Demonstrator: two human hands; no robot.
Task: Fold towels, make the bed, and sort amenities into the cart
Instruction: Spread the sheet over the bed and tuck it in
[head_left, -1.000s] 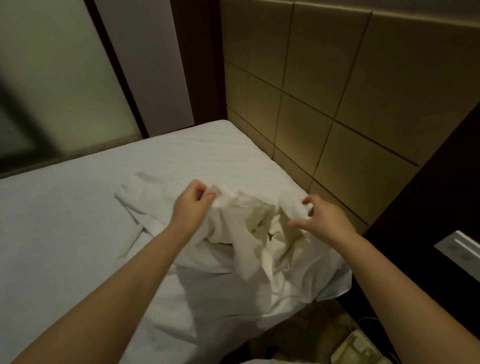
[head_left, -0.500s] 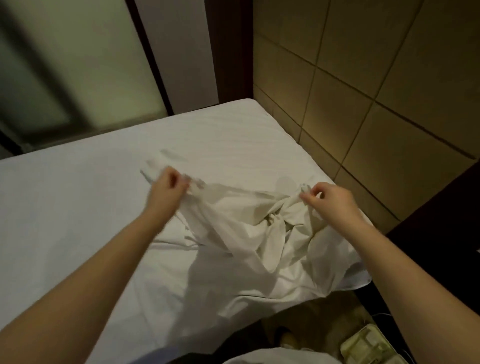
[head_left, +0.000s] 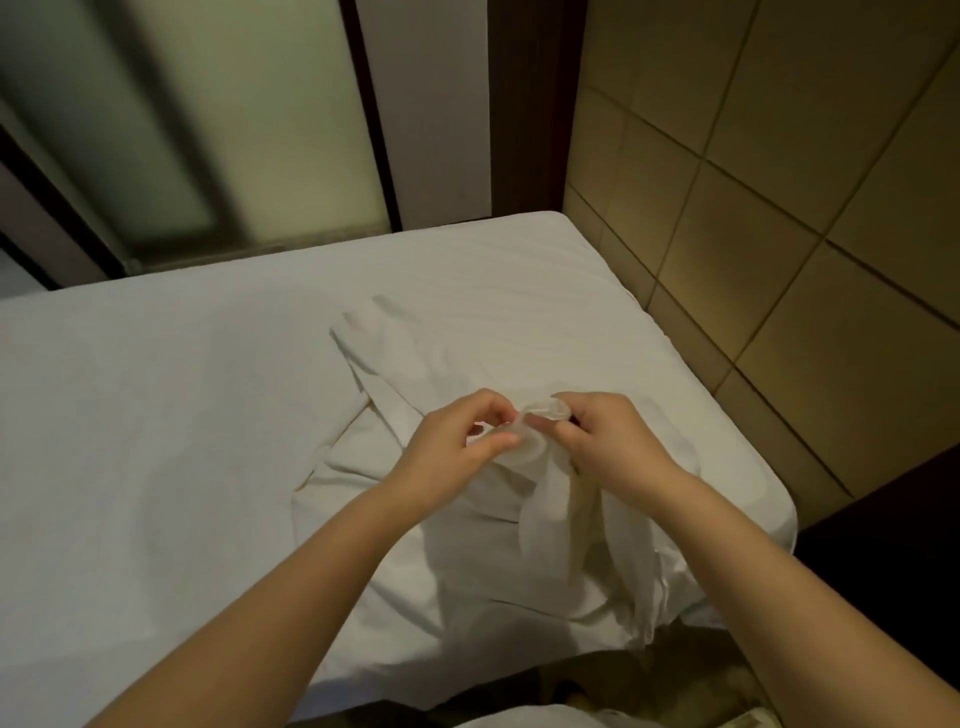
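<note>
Cloth (head_left: 540, 519), white, crumpled on bed (head_left: 156, 415) at near right corner: bunched edge pinched in both grips, left hand (head_left: 452, 452) and right hand (head_left: 618, 441) almost touching, long axis trailing down toward wearer.

The crumpled white cloth (head_left: 467, 571) lies on the white bed (head_left: 156, 415), centre frame. A tan panelled wall (head_left: 805, 234) fills the right.

Thin creased white cloth (head_left: 540, 509) on matt bedsheet (head_left: 156, 415); smooth padded wall panels (head_left: 779, 208).
</note>
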